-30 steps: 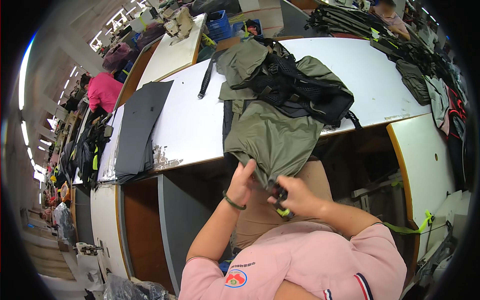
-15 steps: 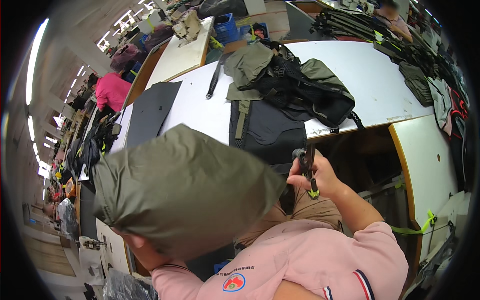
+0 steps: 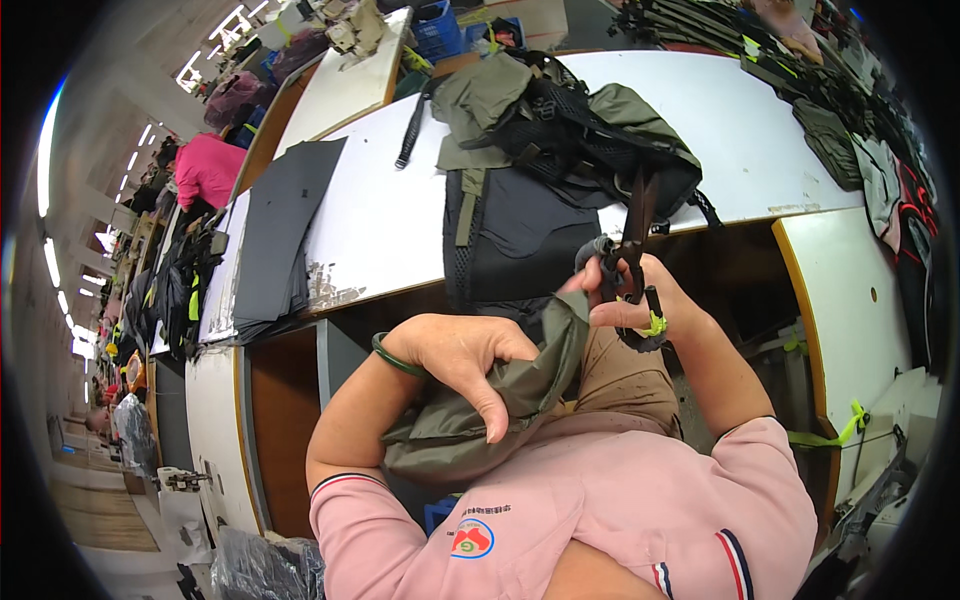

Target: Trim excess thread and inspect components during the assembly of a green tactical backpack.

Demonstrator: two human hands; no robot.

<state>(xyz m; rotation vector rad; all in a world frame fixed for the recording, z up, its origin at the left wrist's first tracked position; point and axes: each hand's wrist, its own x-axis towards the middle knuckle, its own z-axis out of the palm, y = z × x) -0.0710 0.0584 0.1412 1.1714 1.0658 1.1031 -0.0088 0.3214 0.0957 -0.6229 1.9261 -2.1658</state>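
An olive-green piece of fabric is bunched over my lap, one corner drawn up to the right. My left hand, with a green bangle at the wrist, grips its near-left part; the thumb lies on the outside and the fingertips are hidden in the folds. In my right hand is a pair of dark scissors, blades pointing up and away, with grey wrapping and a yellow-green tie at the handles. The thumb and fingertips of that hand meet the raised corner of the fabric.
A partly sewn black and olive backpack lies on the white table, its dark panel hanging over the front edge. Dark grey cut sheets are stacked at left. Strap bundles fill the far right. Someone in pink stands far left.
The olive fabric, spread wide in the air at left, has come down and gathered at my lap. My left hand has come out from behind it, and my right hand has met its corner.
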